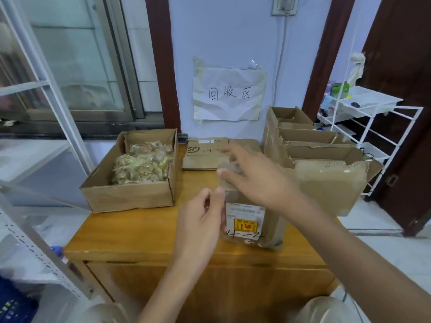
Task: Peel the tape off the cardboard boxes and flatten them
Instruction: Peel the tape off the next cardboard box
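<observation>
A small cardboard box (253,226) marked "4-4", with a white label and a yellow sticker, stands on the wooden table (140,231) in front of me. My left hand (200,220) is at its left upper edge, thumb and forefinger pinched together there. My right hand (254,176) reaches over the box top with its fingers spread toward the left; it looks blurred. A strip of clear tape (225,173) seems to stretch near its fingertips. Flattened boxes (205,155), one with an SF logo, lie behind.
An open cardboard box (130,194) filled with wads of peeled tape sits at the table's left. Several opened boxes (326,159) stand stacked at the right. A paper sign (229,94) hangs on the wall. A white wire rack (373,127) stands further right.
</observation>
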A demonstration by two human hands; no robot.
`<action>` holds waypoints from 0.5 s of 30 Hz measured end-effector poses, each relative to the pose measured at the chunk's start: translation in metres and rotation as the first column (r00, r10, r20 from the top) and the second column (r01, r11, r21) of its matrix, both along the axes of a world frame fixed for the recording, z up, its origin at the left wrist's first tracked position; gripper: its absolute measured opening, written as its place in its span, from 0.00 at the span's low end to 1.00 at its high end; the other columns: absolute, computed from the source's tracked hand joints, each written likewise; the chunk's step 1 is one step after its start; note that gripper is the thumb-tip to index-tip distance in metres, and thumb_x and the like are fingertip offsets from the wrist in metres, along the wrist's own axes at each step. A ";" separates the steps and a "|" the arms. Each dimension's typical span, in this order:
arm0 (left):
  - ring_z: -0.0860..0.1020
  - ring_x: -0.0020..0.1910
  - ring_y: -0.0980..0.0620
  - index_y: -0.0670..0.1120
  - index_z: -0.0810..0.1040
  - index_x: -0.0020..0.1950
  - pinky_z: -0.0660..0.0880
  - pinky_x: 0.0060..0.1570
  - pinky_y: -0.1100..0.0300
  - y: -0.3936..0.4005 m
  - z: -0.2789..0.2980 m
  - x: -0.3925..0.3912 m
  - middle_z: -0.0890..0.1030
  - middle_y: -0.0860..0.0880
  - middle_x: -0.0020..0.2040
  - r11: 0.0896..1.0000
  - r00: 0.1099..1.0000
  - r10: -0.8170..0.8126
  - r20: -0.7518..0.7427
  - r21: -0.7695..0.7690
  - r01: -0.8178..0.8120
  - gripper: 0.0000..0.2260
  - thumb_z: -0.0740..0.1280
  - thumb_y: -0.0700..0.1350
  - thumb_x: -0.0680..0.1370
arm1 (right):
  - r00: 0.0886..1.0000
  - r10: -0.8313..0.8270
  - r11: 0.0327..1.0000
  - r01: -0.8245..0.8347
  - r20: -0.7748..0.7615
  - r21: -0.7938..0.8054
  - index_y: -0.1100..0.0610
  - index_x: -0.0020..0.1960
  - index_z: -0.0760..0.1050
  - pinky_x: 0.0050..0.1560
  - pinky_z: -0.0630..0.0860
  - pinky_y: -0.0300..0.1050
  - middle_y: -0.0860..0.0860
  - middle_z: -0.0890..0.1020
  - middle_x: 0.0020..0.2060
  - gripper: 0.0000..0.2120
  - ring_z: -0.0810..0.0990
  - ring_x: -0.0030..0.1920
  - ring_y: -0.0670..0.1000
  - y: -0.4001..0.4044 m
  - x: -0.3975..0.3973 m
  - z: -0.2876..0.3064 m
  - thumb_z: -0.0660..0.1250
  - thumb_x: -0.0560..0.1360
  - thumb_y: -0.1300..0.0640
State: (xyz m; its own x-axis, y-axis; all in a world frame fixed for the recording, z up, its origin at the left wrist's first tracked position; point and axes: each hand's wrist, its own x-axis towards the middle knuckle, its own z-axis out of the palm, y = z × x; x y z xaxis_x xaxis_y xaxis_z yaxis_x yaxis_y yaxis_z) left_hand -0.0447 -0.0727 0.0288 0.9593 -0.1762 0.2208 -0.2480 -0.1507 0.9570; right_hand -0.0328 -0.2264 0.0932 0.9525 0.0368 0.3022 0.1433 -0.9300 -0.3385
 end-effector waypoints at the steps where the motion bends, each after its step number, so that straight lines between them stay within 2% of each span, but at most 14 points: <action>1: 0.80 0.30 0.50 0.47 0.74 0.40 0.77 0.35 0.44 -0.001 -0.002 -0.002 0.80 0.51 0.30 0.998 0.999 0.010 0.046 0.054 -0.012 0.22 0.60 0.62 0.83 | 1.000 -0.014 0.995 0.015 -0.008 0.096 0.43 0.73 0.67 0.60 0.77 0.54 0.46 0.80 0.64 0.21 0.79 0.64 0.49 -0.005 0.002 -0.002 0.64 0.83 0.40; 2: 0.81 0.32 0.52 0.50 0.75 0.40 0.78 0.36 0.43 -0.002 -0.004 -0.004 0.81 0.52 0.32 0.992 0.995 0.017 0.095 0.122 -0.028 0.23 0.59 0.68 0.81 | 0.999 -0.025 0.987 0.028 -0.025 0.158 0.43 0.72 0.68 0.62 0.77 0.56 0.46 0.81 0.62 0.20 0.79 0.64 0.49 -0.009 0.005 -0.003 0.66 0.82 0.40; 4: 0.81 0.33 0.57 0.54 0.75 0.40 0.78 0.35 0.49 -0.005 -0.005 -0.006 0.82 0.54 0.33 0.965 0.983 0.057 0.176 0.242 -0.099 0.25 0.59 0.75 0.76 | 0.998 -0.041 0.974 0.048 -0.037 0.222 0.43 0.68 0.70 0.63 0.77 0.57 0.44 0.81 0.58 0.19 0.79 0.62 0.48 -0.016 0.010 -0.007 0.68 0.81 0.40; 6: 0.78 0.33 0.59 0.55 0.75 0.39 0.77 0.34 0.52 -0.012 -0.003 -0.007 0.80 0.57 0.33 0.928 0.960 0.130 0.248 0.311 -0.206 0.21 0.63 0.72 0.75 | 0.999 -0.033 0.964 0.041 -0.036 0.264 0.44 0.65 0.71 0.64 0.77 0.56 0.43 0.80 0.57 0.18 0.78 0.62 0.46 -0.019 0.013 -0.010 0.71 0.80 0.41; 8: 0.78 0.32 0.59 0.55 0.75 0.38 0.77 0.34 0.51 -0.017 -0.002 -0.004 0.79 0.58 0.31 0.901 0.933 0.171 0.315 0.334 -0.278 0.15 0.65 0.64 0.77 | 0.999 0.015 0.959 -0.002 -0.045 0.282 0.45 0.65 0.72 0.66 0.75 0.54 0.40 0.79 0.57 0.17 0.77 0.63 0.44 -0.023 0.013 -0.011 0.71 0.80 0.43; 11: 0.79 0.31 0.58 0.55 0.76 0.38 0.77 0.34 0.49 -0.017 -0.004 0.000 0.79 0.58 0.30 0.909 0.929 0.178 0.326 0.307 -0.282 0.12 0.64 0.56 0.80 | 0.981 0.168 0.925 -0.124 -0.094 0.359 0.45 0.68 0.73 0.71 0.73 0.52 0.43 0.78 0.64 0.18 0.74 0.68 0.42 -0.035 0.009 -0.008 0.71 0.81 0.45; 13: 0.79 0.31 0.58 0.55 0.77 0.38 0.77 0.33 0.49 -0.016 -0.006 0.001 0.80 0.58 0.30 0.930 0.936 0.161 0.312 0.270 -0.250 0.11 0.64 0.57 0.79 | 0.962 0.248 0.908 -0.190 -0.113 0.373 0.44 0.70 0.72 0.73 0.72 0.51 0.44 0.77 0.68 0.19 0.72 0.71 0.41 -0.043 0.007 -0.007 0.71 0.81 0.49; 15: 0.79 0.32 0.60 0.57 0.78 0.40 0.78 0.33 0.50 -0.016 -0.004 -0.002 0.81 0.61 0.34 0.933 0.938 0.136 0.318 0.276 -0.229 0.12 0.64 0.61 0.77 | 0.960 0.254 0.912 -0.197 -0.120 0.361 0.44 0.72 0.72 0.74 0.71 0.50 0.44 0.76 0.70 0.21 0.71 0.72 0.40 -0.048 0.008 -0.007 0.72 0.81 0.50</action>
State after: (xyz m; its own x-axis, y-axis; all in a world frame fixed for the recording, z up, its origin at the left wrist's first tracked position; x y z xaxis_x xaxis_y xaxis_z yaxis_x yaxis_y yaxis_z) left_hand -0.0470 -0.0891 0.0244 0.8831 -0.1071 0.4567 -0.4462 -0.4922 0.7474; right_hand -0.0253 -0.2744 0.0862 0.9676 0.1783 0.1785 0.2522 -0.7024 -0.6656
